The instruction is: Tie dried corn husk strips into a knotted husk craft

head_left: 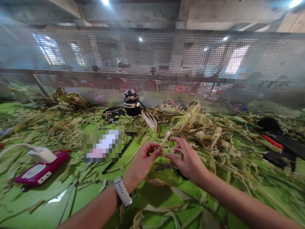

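Thin pale strips of dried husk [165,149] stretch between my two hands above the green table. My left hand [145,162], with a white watch band on its wrist, pinches a strip between thumb and fingers. On the other side, my right hand [187,159] has its thumb and fingers closed around the strips' other end. Below the hands lies a dark tool like scissors [164,166], partly covered. A pile of larger dry husks [181,117] sits just beyond the hands.
Husk scraps litter the green table [95,198]. At left are a magenta power strip [40,170] with a white charger [43,155] and cable. A black jar [132,103] stands by the perforated metal screen [152,57]. Dark items [283,143] lie at right.
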Action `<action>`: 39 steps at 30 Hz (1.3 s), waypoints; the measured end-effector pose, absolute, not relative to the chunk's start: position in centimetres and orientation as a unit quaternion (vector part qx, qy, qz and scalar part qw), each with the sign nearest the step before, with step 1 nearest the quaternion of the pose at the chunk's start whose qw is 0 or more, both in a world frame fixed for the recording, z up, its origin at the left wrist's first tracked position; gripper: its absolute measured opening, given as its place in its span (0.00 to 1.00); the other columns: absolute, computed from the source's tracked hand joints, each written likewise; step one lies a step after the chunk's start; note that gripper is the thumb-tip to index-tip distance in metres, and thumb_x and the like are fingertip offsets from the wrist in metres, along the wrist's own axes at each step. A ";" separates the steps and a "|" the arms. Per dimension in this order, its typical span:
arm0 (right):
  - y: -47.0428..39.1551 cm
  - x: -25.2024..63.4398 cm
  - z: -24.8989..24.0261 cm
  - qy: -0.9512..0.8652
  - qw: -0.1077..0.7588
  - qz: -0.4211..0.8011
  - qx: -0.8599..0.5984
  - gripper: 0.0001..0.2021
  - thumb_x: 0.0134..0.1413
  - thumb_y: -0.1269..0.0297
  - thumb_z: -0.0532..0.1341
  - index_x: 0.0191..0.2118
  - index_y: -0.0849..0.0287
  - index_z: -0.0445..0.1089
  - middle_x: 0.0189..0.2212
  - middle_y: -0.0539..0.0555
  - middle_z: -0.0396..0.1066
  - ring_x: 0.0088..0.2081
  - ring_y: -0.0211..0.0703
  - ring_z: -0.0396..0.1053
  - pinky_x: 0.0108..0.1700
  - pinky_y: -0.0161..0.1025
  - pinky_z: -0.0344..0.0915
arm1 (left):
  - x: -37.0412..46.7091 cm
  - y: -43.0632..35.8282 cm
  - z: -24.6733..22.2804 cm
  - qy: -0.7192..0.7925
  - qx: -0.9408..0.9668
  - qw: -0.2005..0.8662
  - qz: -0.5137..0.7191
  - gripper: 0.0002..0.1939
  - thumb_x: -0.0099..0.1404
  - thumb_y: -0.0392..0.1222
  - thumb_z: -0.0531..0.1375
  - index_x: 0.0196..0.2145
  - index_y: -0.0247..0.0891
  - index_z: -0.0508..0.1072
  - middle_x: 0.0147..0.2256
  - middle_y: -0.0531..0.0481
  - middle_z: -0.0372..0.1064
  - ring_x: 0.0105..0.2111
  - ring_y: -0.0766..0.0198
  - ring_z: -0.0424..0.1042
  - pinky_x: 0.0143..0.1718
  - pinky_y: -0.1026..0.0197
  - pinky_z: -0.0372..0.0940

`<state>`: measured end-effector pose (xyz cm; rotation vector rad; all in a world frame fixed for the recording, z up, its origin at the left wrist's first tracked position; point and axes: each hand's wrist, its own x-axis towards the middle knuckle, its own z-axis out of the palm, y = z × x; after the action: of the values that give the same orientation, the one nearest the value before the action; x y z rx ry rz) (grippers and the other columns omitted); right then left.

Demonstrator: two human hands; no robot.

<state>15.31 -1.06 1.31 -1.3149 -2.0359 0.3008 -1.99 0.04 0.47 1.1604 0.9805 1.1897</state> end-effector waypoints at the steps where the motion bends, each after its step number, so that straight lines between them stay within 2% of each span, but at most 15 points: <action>1: -1.2 15.4 1.3 -0.804 0.315 0.057 -0.501 0.17 0.56 0.64 0.58 0.51 0.55 0.58 0.35 0.52 0.68 0.30 0.40 0.67 0.29 0.34 0.60 | -2.1 0.1 0.3 0.420 0.501 0.562 0.507 0.12 0.53 0.44 0.64 0.32 0.36 0.71 0.30 0.51 0.70 0.32 0.65 0.67 0.38 0.62 0.61; 3: -1.6 15.5 1.3 -0.834 0.256 -0.042 -0.487 0.12 0.58 0.68 0.55 0.48 0.53 0.63 0.39 0.54 0.67 0.29 0.39 0.67 0.25 0.32 0.57 | -2.2 0.3 0.0 0.428 0.513 0.549 0.502 0.11 0.55 0.45 0.63 0.32 0.36 0.70 0.29 0.51 0.69 0.31 0.65 0.67 0.36 0.62 0.62; 7: -2.2 15.6 1.6 -0.855 0.179 -0.137 -0.467 0.07 0.57 0.70 0.56 0.40 0.53 0.68 0.37 0.52 0.66 0.24 0.35 0.65 0.20 0.30 0.51 | -2.3 0.5 -0.3 0.434 0.547 0.523 0.489 0.11 0.57 0.46 0.60 0.34 0.36 0.68 0.30 0.51 0.68 0.32 0.64 0.67 0.35 0.61 0.63; 12: -2.8 15.2 2.0 -0.874 0.142 -0.172 -0.433 0.08 0.55 0.72 0.56 0.39 0.54 0.69 0.45 0.55 0.66 0.26 0.36 0.66 0.22 0.31 0.57 | -2.3 0.6 -0.1 0.441 0.581 0.492 0.475 0.11 0.57 0.45 0.60 0.33 0.36 0.68 0.29 0.51 0.69 0.30 0.63 0.67 0.32 0.63 0.62; 14: -2.9 15.0 2.1 -0.875 0.154 -0.190 -0.418 0.05 0.55 0.70 0.57 0.37 0.55 0.69 0.50 0.57 0.64 0.33 0.41 0.68 0.27 0.34 0.63 | -2.3 0.5 0.0 0.440 0.572 0.493 0.486 0.12 0.56 0.46 0.61 0.34 0.35 0.68 0.30 0.50 0.69 0.30 0.63 0.67 0.32 0.62 0.62; 16: -2.8 14.9 2.0 -0.879 0.183 -0.214 -0.385 0.03 0.56 0.69 0.58 0.36 0.57 0.69 0.55 0.59 0.61 0.45 0.48 0.66 0.38 0.41 0.66 | -2.3 0.5 0.0 0.434 0.556 0.505 0.497 0.13 0.55 0.46 0.62 0.35 0.35 0.69 0.31 0.49 0.70 0.31 0.63 0.67 0.33 0.62 0.62; 18: -2.7 14.9 1.8 -0.884 0.213 -0.229 -0.348 0.04 0.56 0.67 0.59 0.37 0.57 0.70 0.57 0.59 0.60 0.54 0.53 0.59 0.49 0.49 0.62 | -2.3 0.4 0.0 0.427 0.534 0.534 0.498 0.14 0.55 0.45 0.62 0.37 0.35 0.69 0.33 0.48 0.70 0.32 0.63 0.68 0.35 0.61 0.63; 20: -2.5 14.9 1.5 -0.893 0.225 -0.220 -0.322 0.05 0.57 0.68 0.58 0.38 0.57 0.69 0.56 0.58 0.62 0.57 0.52 0.56 0.56 0.52 0.56 | -2.2 0.3 0.0 0.427 0.504 0.564 0.496 0.15 0.54 0.44 0.63 0.37 0.34 0.69 0.33 0.48 0.70 0.33 0.63 0.68 0.36 0.61 0.63; 23: -2.1 15.1 1.1 -0.908 0.225 -0.173 -0.308 0.07 0.60 0.71 0.54 0.37 0.58 0.69 0.52 0.58 0.66 0.53 0.45 0.62 0.60 0.52 0.50 | -2.0 0.2 0.2 0.424 0.463 0.590 0.508 0.16 0.52 0.44 0.65 0.36 0.35 0.68 0.32 0.50 0.70 0.31 0.66 0.68 0.35 0.63 0.64; 26: -1.9 15.3 1.2 -0.908 0.240 -0.141 -0.314 0.08 0.60 0.72 0.53 0.39 0.57 0.69 0.51 0.56 0.68 0.52 0.43 0.63 0.61 0.53 0.49 | -1.8 0.2 0.4 0.420 0.429 0.610 0.518 0.17 0.50 0.43 0.67 0.36 0.36 0.67 0.31 0.52 0.70 0.30 0.67 0.68 0.35 0.63 0.65; 31: -2.0 15.4 1.7 -0.903 0.263 -0.167 -0.296 0.11 0.62 0.70 0.51 0.43 0.58 0.69 0.45 0.53 0.72 0.49 0.43 0.64 0.60 0.50 0.52 | -2.0 0.2 0.8 0.421 0.381 0.642 0.515 0.15 0.50 0.40 0.67 0.34 0.35 0.69 0.33 0.50 0.71 0.32 0.67 0.69 0.36 0.64 0.66; 35: -2.2 15.6 2.0 -0.903 0.259 -0.219 -0.265 0.12 0.63 0.71 0.49 0.45 0.61 0.68 0.46 0.55 0.72 0.50 0.46 0.63 0.58 0.49 0.55 | -2.1 -0.1 1.0 0.398 0.380 0.659 0.512 0.15 0.50 0.39 0.67 0.34 0.35 0.69 0.34 0.49 0.70 0.33 0.67 0.69 0.38 0.64 0.66; 39: -2.1 15.7 2.1 -0.916 0.248 -0.201 -0.244 0.13 0.64 0.71 0.47 0.45 0.62 0.68 0.41 0.56 0.73 0.43 0.44 0.66 0.51 0.46 0.61 | -2.0 -0.3 0.9 0.415 0.397 0.636 0.516 0.13 0.51 0.41 0.66 0.32 0.36 0.68 0.32 0.52 0.69 0.31 0.67 0.69 0.36 0.62 0.67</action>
<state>15.69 -2.10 2.08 -0.6648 -2.4966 -0.5489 -2.04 -0.27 0.93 0.9060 0.9472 1.1796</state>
